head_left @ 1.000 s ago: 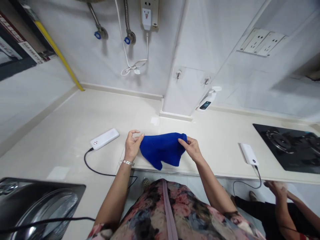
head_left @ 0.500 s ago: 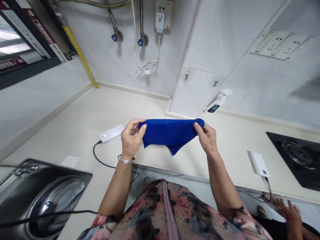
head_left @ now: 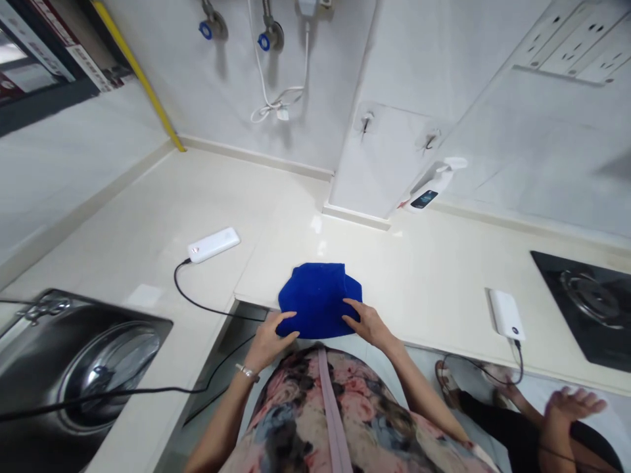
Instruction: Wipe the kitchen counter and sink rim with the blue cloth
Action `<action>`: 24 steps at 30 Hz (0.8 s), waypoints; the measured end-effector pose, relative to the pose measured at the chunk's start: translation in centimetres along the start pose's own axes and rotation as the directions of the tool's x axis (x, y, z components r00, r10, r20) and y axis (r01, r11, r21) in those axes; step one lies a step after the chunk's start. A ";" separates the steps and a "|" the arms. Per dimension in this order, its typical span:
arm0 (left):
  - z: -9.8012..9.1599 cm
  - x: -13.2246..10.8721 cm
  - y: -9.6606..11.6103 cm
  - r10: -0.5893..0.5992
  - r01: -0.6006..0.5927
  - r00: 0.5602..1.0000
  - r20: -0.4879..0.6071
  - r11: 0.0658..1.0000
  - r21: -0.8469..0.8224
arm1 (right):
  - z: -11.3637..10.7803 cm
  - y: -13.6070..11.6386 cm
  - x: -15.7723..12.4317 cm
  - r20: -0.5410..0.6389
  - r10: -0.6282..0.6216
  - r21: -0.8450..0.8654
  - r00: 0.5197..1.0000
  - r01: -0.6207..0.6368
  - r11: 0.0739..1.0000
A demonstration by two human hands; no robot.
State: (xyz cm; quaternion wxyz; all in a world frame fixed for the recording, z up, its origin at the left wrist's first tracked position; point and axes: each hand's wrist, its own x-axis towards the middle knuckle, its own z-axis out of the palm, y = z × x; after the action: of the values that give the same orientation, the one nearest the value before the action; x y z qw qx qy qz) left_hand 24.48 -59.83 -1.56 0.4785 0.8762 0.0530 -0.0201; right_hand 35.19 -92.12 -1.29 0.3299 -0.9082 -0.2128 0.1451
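A blue cloth (head_left: pixel 318 295) lies bunched and partly folded at the counter's front edge, its near side reaching past the edge. At its near left corner is my left hand (head_left: pixel 269 340), thumb and forefinger apart and touching the fabric. My right hand (head_left: pixel 369 323) rests against the right side of the cloth, thumb and forefinger likewise spread on top of it. The lower fingers of both hands are partly hidden. A bracelet (head_left: pixel 247 373) circles my left wrist.
On the pale counter (head_left: pixel 434 276) lie a white power bank (head_left: pixel 214 245) with a black cable and another power bank (head_left: pixel 507 315). A sink (head_left: pixel 162 332) is at left, a gas hob (head_left: pixel 552 282) at right. Another person's hand (head_left: pixel 572 404) shows lower right.
Both hands have come down and closer to my body. The blue cloth, held stretched between them before, now lies on the counter's edge. My view has tilted downward.
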 end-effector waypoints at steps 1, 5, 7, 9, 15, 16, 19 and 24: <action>0.4 -0.4 -0.4 0.058 -0.057 0.998 -0.003 0.997 0.060 | -0.1 0.5 -0.2 0.007 -0.038 -0.029 0.999 0.038 0.999; 2.1 -1.7 -1.8 0.189 -0.186 0.982 0.024 0.924 0.334 | -0.9 2.3 -0.8 0.075 -0.092 -0.116 0.993 0.101 0.988; 2.8 -2.2 -2.3 0.211 -0.208 0.977 0.042 0.881 0.425 | -1.0 2.7 -1.0 0.109 -0.109 -0.131 0.988 0.123 0.984; 3.2 -2.5 -2.5 0.209 -0.203 0.977 0.038 0.864 0.461 | -1.1 2.9 -1.2 0.145 -0.123 -0.153 0.982 0.145 0.978; 3.1 -2.4 -0.9 0.255 -0.196 0.963 -0.091 0.889 0.414 | -2.7 2.9 -0.4 0.141 -0.110 -0.165 0.984 0.133 0.977; 3.2 -2.4 -0.5 0.264 -0.193 0.956 -0.128 0.894 0.404 | -3.1 2.9 -0.3 0.116 -0.110 -0.153 0.987 0.128 0.980; 3.8 -2.8 0.2 0.247 -0.147 0.945 -0.216 0.907 0.394 | -3.4 3.3 0.0 0.134 -0.104 -0.144 0.986 0.123 0.982; 4.8 -3.6 0.9 0.141 -0.051 0.952 -0.271 0.948 0.314 | -2.0 4.4 0.0 0.159 -0.123 -0.106 0.980 0.141 0.984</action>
State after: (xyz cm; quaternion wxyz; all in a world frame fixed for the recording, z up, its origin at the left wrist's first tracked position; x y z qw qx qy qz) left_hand 21.04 -64.62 -3.14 0.3256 0.9342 0.0756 0.1243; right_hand 37.30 -96.22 -2.76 0.2678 -0.8961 -0.3054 0.1788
